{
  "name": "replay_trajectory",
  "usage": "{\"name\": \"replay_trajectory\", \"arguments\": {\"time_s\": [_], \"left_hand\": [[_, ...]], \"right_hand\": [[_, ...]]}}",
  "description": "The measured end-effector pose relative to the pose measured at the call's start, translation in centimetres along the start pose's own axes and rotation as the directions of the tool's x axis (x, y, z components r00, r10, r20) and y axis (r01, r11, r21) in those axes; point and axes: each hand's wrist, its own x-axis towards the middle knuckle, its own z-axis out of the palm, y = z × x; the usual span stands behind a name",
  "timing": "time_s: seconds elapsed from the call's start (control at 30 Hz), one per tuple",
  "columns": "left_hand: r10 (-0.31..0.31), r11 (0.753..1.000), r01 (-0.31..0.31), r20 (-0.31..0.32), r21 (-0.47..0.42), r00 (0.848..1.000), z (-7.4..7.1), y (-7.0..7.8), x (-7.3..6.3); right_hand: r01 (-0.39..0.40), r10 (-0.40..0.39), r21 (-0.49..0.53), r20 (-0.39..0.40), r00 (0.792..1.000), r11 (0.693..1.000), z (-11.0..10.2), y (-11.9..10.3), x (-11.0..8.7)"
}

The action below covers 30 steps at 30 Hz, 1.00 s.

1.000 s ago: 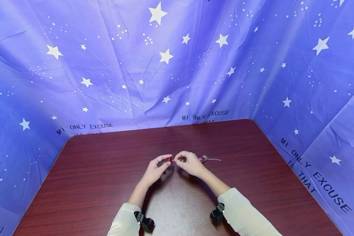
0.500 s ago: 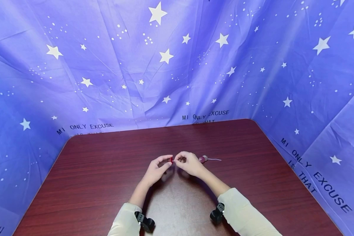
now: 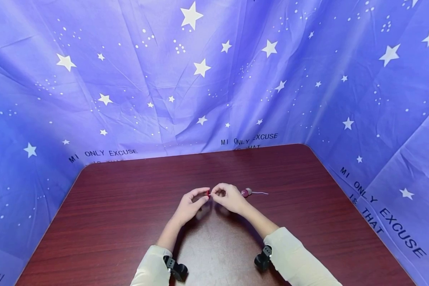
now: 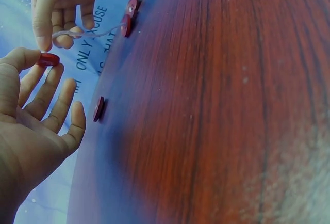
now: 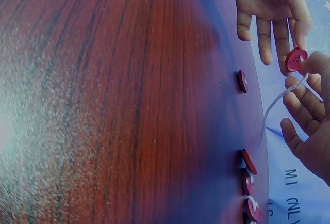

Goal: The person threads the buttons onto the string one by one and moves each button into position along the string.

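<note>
My left hand [image 3: 188,205] pinches a red button [image 5: 296,60] by its edge between thumb and fingertips, its other fingers spread. Small holes show in the button's face. Facing it, my right hand [image 3: 230,198] pinches the end of a white string [image 5: 274,104] right at the button, thumb and index finger close against the holes. Whether the tip has passed through a hole I cannot tell. From there the string runs down to several red buttons [image 5: 248,185] threaded on it, lying on the table behind the right hand. Their far string tail [image 3: 260,193] trails right.
A loose red button [image 4: 99,109] lies on the tabletop by itself, below the hands in both wrist views. The dark red wooden table [image 3: 128,222] carries everything. A blue curtain with white stars [image 3: 136,79] hangs behind and beside it.
The left hand has brought the red button slightly right, narrowing the gap to the right fingertips. The right hand and the threaded buttons are nearly still.
</note>
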Motion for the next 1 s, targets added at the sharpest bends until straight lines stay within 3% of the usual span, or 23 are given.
{"name": "replay_trajectory", "arguments": {"time_s": [0.33, 0.47, 0.77, 1.0], "left_hand": [[0.048, 0.999, -0.048, -0.017, 0.014, 0.999, 0.1, -0.4, 0.1], [0.031, 0.999, -0.031, -0.022, 0.011, 0.999, 0.1, -0.2, 0.1], [0.035, 0.999, -0.035, 0.000, 0.025, 0.999, 0.2, 2.7, -0.9], [0.015, 0.999, -0.015, 0.005, 0.034, 1.000, 0.2, 3.1, -1.0]], "right_hand": [[-0.010, 0.010, 0.000, -0.007, 1.000, 1.000, 0.0, 0.0, 0.0], [-0.020, 0.020, 0.004, -0.012, 1.000, 1.000, -0.2, -0.1, 0.1], [-0.038, 0.038, 0.007, 0.001, 0.999, 0.999, -0.2, -0.3, 0.1], [-0.036, 0.036, 0.012, 0.004, 0.999, 0.999, -0.2, -0.4, 0.0]]}}
